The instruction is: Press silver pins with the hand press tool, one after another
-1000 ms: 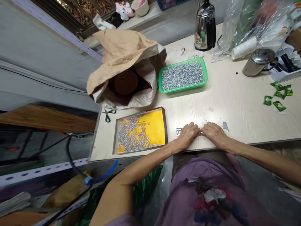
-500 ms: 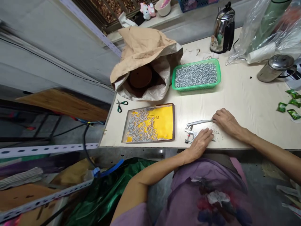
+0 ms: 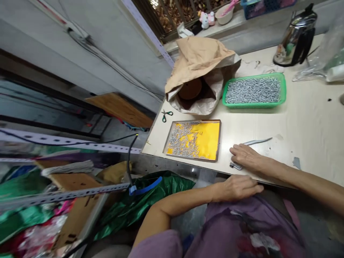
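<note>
Right hand (image 3: 245, 157) covers the metal tool (image 3: 258, 141) on the table (image 3: 309, 118)!
Can't tell its grip; left hand (image 3: 237, 188) curls by the edge, contents hidden.

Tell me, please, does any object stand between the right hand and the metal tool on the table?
Nothing visible does: the right hand lies over the metal tool, parts of which show beyond it. The space under the hand is hidden.
</note>
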A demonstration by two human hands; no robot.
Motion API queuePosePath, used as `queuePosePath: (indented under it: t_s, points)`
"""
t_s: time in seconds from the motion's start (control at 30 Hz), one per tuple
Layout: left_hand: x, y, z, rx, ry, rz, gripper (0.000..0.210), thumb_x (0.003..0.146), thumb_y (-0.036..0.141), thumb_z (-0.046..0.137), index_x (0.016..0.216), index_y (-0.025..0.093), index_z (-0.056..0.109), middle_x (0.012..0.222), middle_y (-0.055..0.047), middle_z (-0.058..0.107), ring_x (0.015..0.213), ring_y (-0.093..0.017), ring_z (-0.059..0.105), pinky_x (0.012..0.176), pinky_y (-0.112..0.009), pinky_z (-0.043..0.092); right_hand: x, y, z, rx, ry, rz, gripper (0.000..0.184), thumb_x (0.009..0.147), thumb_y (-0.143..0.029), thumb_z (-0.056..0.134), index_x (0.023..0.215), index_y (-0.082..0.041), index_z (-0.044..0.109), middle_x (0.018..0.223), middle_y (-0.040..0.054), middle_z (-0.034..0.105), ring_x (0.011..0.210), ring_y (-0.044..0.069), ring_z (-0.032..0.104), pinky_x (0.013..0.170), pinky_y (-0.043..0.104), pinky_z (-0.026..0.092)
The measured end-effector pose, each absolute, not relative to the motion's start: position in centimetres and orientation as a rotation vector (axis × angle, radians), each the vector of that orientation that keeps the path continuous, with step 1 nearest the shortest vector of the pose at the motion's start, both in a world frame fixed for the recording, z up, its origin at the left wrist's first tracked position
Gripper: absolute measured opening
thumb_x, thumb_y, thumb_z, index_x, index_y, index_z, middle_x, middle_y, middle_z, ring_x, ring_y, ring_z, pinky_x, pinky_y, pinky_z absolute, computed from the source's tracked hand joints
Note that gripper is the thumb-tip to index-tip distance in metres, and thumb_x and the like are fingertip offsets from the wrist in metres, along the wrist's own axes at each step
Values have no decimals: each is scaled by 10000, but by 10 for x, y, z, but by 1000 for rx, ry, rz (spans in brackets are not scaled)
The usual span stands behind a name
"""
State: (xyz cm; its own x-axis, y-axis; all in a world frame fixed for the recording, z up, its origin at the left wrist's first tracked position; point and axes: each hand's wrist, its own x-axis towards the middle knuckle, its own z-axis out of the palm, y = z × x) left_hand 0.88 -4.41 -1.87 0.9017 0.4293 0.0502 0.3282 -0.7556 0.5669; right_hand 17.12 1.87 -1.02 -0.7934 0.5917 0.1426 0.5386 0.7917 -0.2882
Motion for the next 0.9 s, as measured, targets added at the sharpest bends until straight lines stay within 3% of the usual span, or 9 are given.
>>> queuePosePath:
  t_s: [0.17,0.3,0.5,0.57,0.67,0.8,0.9]
  points:
    - [-82,9,4,2480,1393,534,287,968,253,403,1079,185,659,927,-106,675,872,-182,631,807,-330,529,162,21,-26,-695,-2831,205,268,870,-9,441,741,-198,581,796,49,587,751,181,540,610,291,400]
    - [-120,77,9,2301,1956,508,218,926,194,469,940,174,686,904,-87,653,894,-192,602,842,-320,489,166,22,-17,-736,-2671,221,333,909,-5,333,784,-215,561,726,24,571,681,161,538,581,268,415]
    - [-130,115,1,2233,1994,128,244,892,132,458,817,138,691,886,-97,628,918,-210,568,830,-313,443,212,56,31,-1220,-2081,299,245,970,-303,377,974,-229,610,852,67,651,750,213,620,658,368,530]
    - [-131,118,1,2241,1953,44,249,877,107,450,789,131,682,877,-104,625,911,-214,562,822,-315,438,233,76,51,-1385,-1959,148,297,962,-406,375,999,-253,626,843,77,647,732,250,611,625,421,524]
    - [-133,121,6,2246,1940,15,226,864,106,466,756,128,663,881,-113,629,917,-217,559,815,-310,438,261,108,70,-1536,-1896,29,426,977,-490,255,1156,-324,604,892,86,640,818,296,600,696,502,512]
    - [-129,116,15,2203,1963,149,206,847,99,479,743,127,655,868,-111,649,906,-205,583,828,-305,452,278,122,72,-1710,-1890,-91,549,967,-555,190,1282,-292,555,1053,136,616,946,348,572,730,536,496]
    - [-107,100,21,1941,1920,433,123,811,135,547,794,129,669,810,-69,667,782,-161,613,752,-270,484,269,97,61,-1720,-1987,-24,508,987,-473,240,1258,-214,583,1138,150,595,943,292,589,743,456,526]
